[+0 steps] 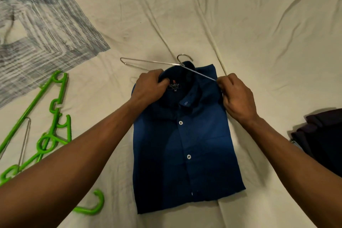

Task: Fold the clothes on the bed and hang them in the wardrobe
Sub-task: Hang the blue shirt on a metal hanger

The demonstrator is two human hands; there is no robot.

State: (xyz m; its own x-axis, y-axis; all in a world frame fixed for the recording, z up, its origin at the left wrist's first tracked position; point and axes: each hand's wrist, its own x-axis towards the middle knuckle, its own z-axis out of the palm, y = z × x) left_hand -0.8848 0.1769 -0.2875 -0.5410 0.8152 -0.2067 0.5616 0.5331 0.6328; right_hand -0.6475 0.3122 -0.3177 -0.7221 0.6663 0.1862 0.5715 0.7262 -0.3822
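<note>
two hands in view: i see both reaching forward over the folded shirt, one at each side of its collar.
blue shirt (pixel 185 144): folded into a compact rectangle, buttoned front facing up, lying flat on the bed sheet (pixel 259 33) at the centre of my view; collar at the far end, label visible inside the neck.
left hand (pixel 149 87): fingers curled, thumb pressed onto the left side of the collar; i read it as gripping the collar fabric.
right hand (pixel 238 96): fingers curled, fingertips pinching the right end of the wire hanger at the shirt's right shoulder.
wire hanger (pixel 153 63): thin metal; hook sits just beyond the collar; the left arm projects clear of the shirt over the sheet, the right arm crosses the collar toward the right hand. whether any part lies inside the shirt, i cannot tell.
green hangers (pixel 53 122): plastic, several tangled together on the sheet at the left, well apart from the shirt; one green hook (pixel 92 207) shows near the lower left beside my left forearm.
second wire hanger (pixel 25 140): lies among the green ones, partly covered.
patterned fabric (pixel 37 33): grey and white striped print, spread on the bed at the upper left.
dark garment (pixel 322 135): bunched at the right edge of the bed, partly out of view.
sheet condition: cream, creased, with long wrinkles running away from the shirt.
</note>
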